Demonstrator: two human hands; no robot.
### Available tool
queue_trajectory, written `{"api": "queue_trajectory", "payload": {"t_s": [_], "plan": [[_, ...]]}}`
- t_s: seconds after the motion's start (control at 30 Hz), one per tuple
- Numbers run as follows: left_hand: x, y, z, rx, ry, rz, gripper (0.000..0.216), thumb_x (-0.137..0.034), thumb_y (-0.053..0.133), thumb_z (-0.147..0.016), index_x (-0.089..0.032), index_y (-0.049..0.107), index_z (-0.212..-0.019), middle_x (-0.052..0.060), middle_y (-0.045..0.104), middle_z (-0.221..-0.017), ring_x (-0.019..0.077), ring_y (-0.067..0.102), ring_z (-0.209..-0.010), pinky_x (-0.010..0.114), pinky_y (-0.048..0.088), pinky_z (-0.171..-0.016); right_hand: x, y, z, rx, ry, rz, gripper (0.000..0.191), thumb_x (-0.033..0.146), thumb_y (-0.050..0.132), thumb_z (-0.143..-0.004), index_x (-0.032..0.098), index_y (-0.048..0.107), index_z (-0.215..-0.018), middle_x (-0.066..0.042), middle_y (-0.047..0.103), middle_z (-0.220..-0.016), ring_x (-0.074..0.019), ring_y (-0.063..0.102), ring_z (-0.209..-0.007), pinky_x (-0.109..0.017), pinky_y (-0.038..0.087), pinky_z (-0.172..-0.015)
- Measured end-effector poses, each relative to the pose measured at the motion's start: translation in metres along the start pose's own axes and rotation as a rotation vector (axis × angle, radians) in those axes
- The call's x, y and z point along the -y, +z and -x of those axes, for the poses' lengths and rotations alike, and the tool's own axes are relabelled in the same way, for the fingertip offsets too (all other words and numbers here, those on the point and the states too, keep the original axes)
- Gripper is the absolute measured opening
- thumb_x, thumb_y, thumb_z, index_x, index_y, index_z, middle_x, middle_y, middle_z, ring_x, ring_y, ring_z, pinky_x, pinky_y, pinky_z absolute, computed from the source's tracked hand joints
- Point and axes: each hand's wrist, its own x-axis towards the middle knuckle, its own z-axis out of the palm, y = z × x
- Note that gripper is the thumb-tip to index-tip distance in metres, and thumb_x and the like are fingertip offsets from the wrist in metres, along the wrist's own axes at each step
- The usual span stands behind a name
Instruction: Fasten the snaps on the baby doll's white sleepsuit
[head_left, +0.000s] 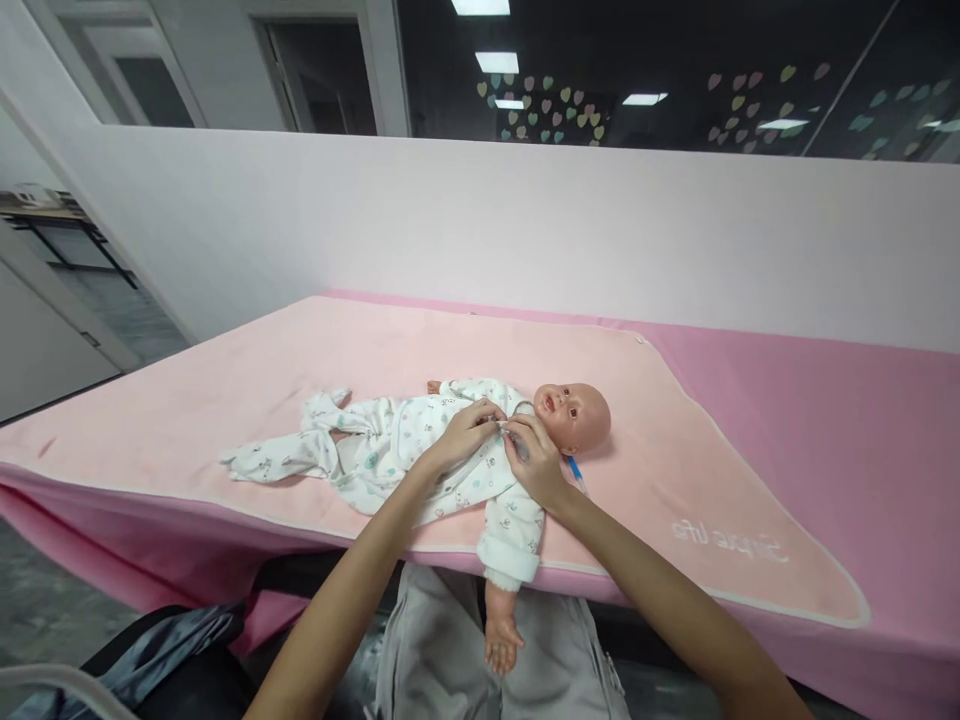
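A: Status on the hands?

B: Both on the baby doll (pixel 525 425), at the neckline of its white printed sleepsuit (pixel 420 450). Left hand (pixel 461 432) has fingers curled, pinching the fabric edge near the collar. Right hand (pixel 534 462) is closed the same way, fingertips pinching the opposite edge. The two hands almost touch at the chest.

A: Doll position?

B: On its back on a pale pink blanket (pixel 675 470), head to the right, legs to the left. It lies near the front edge of the table (pixel 862 420), which has a darker pink cover. One doll arm (pixel 504 600) hangs over that front edge, bare hand pointing down.

A: Suit closed?

B: Cannot tell at the collar, the fingers cover it. Legs of the suit look loose and crumpled.

A: Anything else near?

B: Small blue item (pixel 574 470) just beside the doll's neck, partly hidden by the right wrist. Can't identify it. Faint lettering (pixel 727 540) on the blanket, right corner, unreadable. White partition wall (pixel 525 230) behind the table.
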Motion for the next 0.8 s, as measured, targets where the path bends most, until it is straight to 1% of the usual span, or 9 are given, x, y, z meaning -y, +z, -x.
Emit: {"api": "queue_trajectory", "payload": {"t_s": [0.1,0.2,0.3,0.37,0.43,0.47,0.53,0.63,0.8], "plan": [[0.0,0.0,0.0,-0.001,-0.016,0.028,0.016,-0.023,0.046,-0.08,-0.019,0.059,-0.086,0.001,0.058,-0.083,0.0163,0.052,-0.077,0.028,0.042,-0.074,-0.001,0.001,0.0,-0.014,0.016,0.009,0.024,0.009,0.045,-0.085,0.021,0.058,-0.101,-0.008,0.06,-0.097,-0.0158,0.059,-0.094,-0.03,0.052,-0.086],[0.001,0.001,-0.003,-0.016,-0.037,0.049,0.022,-0.029,0.05,-0.08,-0.018,0.06,-0.096,0.001,0.06,-0.084,0.0155,0.053,-0.073,0.027,0.043,-0.071,-0.002,0.0,-0.001,-0.012,0.021,0.033,0.027,0.008,0.041,-0.086,0.021,0.061,-0.098,-0.008,0.061,-0.098,-0.0153,0.059,-0.096,-0.03,0.052,-0.086],[-0.001,0.0,0.0,-0.12,-0.077,0.13,0.027,-0.034,0.052,-0.081,-0.018,0.058,-0.102,0.002,0.061,-0.084,0.0159,0.055,-0.074,0.026,0.043,-0.07,-0.002,-0.002,-0.003,0.078,-0.035,0.027,0.032,0.008,0.039,-0.086,0.023,0.063,-0.098,-0.006,0.062,-0.107,-0.0156,0.057,-0.104,-0.034,0.049,-0.092],[-0.004,-0.002,0.008,-0.193,-0.098,0.162,0.025,-0.036,0.052,-0.082,-0.017,0.059,-0.096,0.002,0.061,-0.083,0.0157,0.056,-0.075,0.026,0.044,-0.07,0.0,-0.002,-0.004,0.169,-0.089,0.026,0.03,0.011,0.041,-0.086,0.023,0.063,-0.101,-0.005,0.062,-0.112,-0.0172,0.053,-0.112,-0.039,0.042,-0.101],[-0.009,-0.005,0.022,-0.251,-0.101,0.109,0.024,-0.038,0.051,-0.083,-0.016,0.061,-0.085,0.003,0.062,-0.081,0.0164,0.057,-0.077,0.027,0.044,-0.073,0.002,-0.001,-0.006,0.237,-0.124,0.03,0.026,0.014,0.044,-0.087,0.023,0.062,-0.102,-0.004,0.063,-0.113,-0.0188,0.05,-0.116,-0.044,0.033,-0.107],[-0.011,-0.006,0.031,-0.259,-0.096,0.059,0.024,-0.038,0.051,-0.083,-0.016,0.062,-0.083,0.003,0.063,-0.082,0.0173,0.057,-0.079,0.028,0.045,-0.076,0.002,-0.001,-0.006,0.26,-0.126,0.028,0.024,0.016,0.044,-0.087,0.022,0.062,-0.102,-0.003,0.064,-0.111,-0.0192,0.049,-0.117,-0.045,0.029,-0.109],[-0.015,-0.005,0.047,-0.258,-0.067,-0.069,0.023,-0.037,0.055,-0.081,-0.017,0.063,-0.089,0.005,0.064,-0.091,0.0195,0.058,-0.089,0.03,0.044,-0.084,0.003,0.001,-0.007,0.294,-0.103,0.013,0.022,0.018,0.043,-0.088,0.021,0.062,-0.1,-0.003,0.066,-0.106,-0.0187,0.051,-0.114,-0.045,0.025,-0.11],[-0.016,-0.001,0.061,-0.278,-0.013,-0.228,0.027,-0.033,0.061,-0.077,-0.02,0.064,-0.1,0.005,0.064,-0.105,0.0215,0.056,-0.101,0.034,0.041,-0.093,0.004,0.001,-0.008,0.331,-0.076,-0.005,0.02,0.019,0.041,-0.089,0.019,0.061,-0.094,-0.004,0.067,-0.1,-0.0176,0.054,-0.108,-0.043,0.025,-0.109],[-0.012,0.003,0.06,-0.286,0.009,-0.264,0.023,-0.027,0.06,-0.077,-0.02,0.066,-0.098,0.006,0.063,-0.106,0.0212,0.056,-0.102,0.035,0.042,-0.093,0.004,-0.001,-0.009,0.365,-0.062,-0.02,0.019,0.02,0.039,-0.091,0.02,0.058,-0.092,-0.004,0.067,-0.095,-0.0158,0.057,-0.097,-0.04,0.027,-0.106]]}}
